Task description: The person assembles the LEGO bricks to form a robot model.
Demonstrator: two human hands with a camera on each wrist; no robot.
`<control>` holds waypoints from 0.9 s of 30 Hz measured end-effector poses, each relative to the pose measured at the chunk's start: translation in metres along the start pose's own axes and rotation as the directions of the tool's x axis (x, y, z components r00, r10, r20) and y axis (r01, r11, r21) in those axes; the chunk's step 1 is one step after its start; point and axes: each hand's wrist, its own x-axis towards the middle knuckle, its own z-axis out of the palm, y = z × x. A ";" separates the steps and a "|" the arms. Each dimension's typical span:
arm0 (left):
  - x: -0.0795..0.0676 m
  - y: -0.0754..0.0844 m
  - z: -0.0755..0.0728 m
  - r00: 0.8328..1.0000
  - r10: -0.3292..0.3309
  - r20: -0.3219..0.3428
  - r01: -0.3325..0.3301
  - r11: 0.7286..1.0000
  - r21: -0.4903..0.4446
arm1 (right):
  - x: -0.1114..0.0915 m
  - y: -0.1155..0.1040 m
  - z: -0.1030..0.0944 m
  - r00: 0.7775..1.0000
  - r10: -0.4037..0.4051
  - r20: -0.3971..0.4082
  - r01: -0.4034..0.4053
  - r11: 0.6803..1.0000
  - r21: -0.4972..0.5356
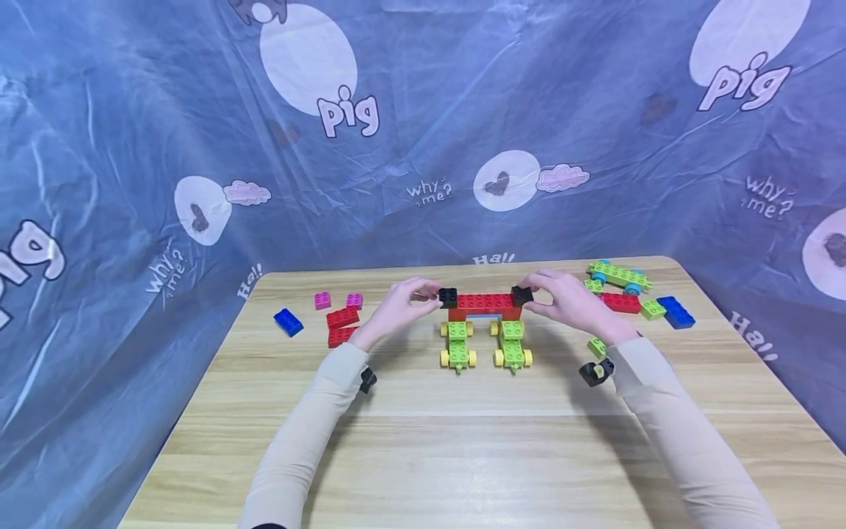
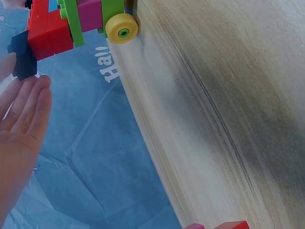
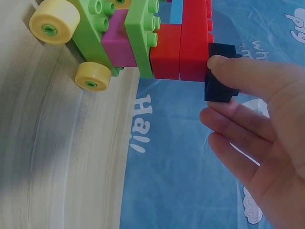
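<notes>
"Hands?"

"L hand (image 1: pixel 400 304) pinches L blk brick (image 1: pixel 448 297), R hand (image 1: pixel 568 300) pinches R blk brick (image 1: pixel 521 296)."

"Red-green build (image 1: pixel 485 302)?"

"Nr far edge of table (image 1: pixel 429 455), abt mid; gap each side b4 loose bricks (image 1: pixel 342 317)."

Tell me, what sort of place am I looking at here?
Probably a play corner or small staged set: a wooden table stands before a blue cloth printed with words like "pig", with loose toy bricks and a wheeled brick toy on it.
</notes>
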 end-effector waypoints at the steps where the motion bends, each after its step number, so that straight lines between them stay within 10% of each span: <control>1: 0.000 0.000 0.000 1.000 0.001 0.001 -0.001 1.000 0.000 | 0.000 0.000 0.000 1.000 -0.003 -0.002 0.003 1.000 0.004; 27: -0.001 0.000 -0.003 1.000 0.008 0.031 -0.008 1.000 0.013 | -0.008 0.002 -0.006 1.000 0.010 0.028 -0.011 0.999 0.041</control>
